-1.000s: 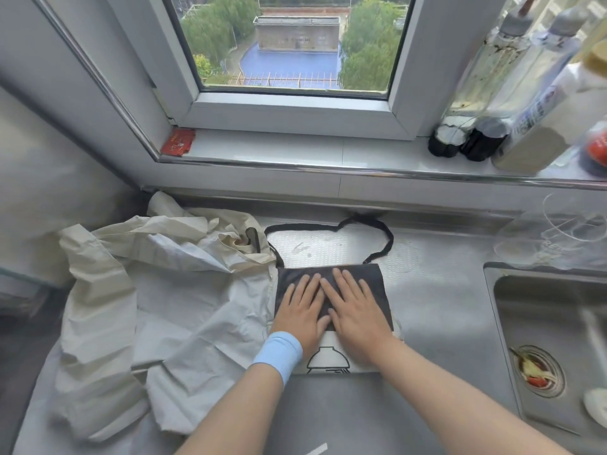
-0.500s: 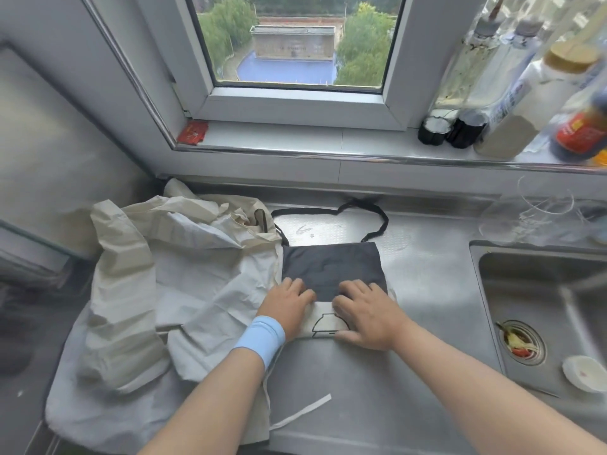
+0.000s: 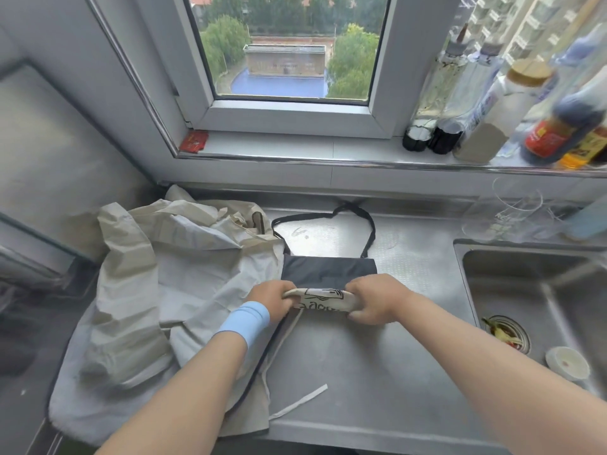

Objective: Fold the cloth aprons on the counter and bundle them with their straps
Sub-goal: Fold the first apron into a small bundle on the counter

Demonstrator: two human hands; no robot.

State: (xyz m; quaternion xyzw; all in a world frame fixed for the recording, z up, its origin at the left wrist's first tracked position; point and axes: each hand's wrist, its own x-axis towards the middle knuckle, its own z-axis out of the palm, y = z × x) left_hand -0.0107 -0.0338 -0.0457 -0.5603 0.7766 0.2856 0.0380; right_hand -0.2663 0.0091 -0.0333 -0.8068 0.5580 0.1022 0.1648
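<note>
left hand point(image 3: 272, 298), right hand point(image 3: 374, 303) each grip an end of the apron's point(image 3: 328, 272) rolled near edge. apron mid table point(image 3: 361, 372), long axis left-right, strap loop point(image 3: 371, 226) far. sink point(image 3: 525, 284) right, cream cloth point(image 3: 184, 274) touching left.

We cannot read the print on the folded apron point(image 3: 323, 298); its rolled ends are hidden inside our left hand point(image 3: 272, 298) and right hand point(image 3: 377, 302). The bottles point(image 3: 512, 103) on the sill point(image 3: 295, 147) blur and run off the top-right edge, their labels illegible.

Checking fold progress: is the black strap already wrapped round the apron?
No, the black strap lies looped on the counter behind the folded apron.
</note>
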